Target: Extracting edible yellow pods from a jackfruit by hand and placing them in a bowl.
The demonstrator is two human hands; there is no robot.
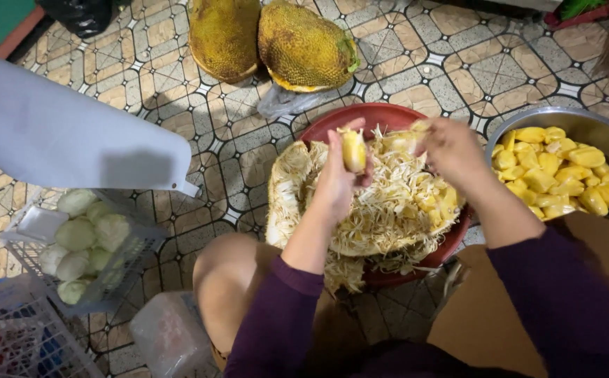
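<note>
My left hand holds a yellow jackfruit pod upright above a cut-open jackfruit. That fruit lies in a red basin, full of pale stringy fibres. My right hand is over the far side of the cut fruit, fingers pinched on a bit of pale fibre close to the pod. Both arms wear dark purple sleeves.
A steel bowl at the right holds several peeled yellow pods. Two whole jackfruits lie on the tiled floor beyond the basin. A white basket with pale green round vegetables stands at the left, under a white board.
</note>
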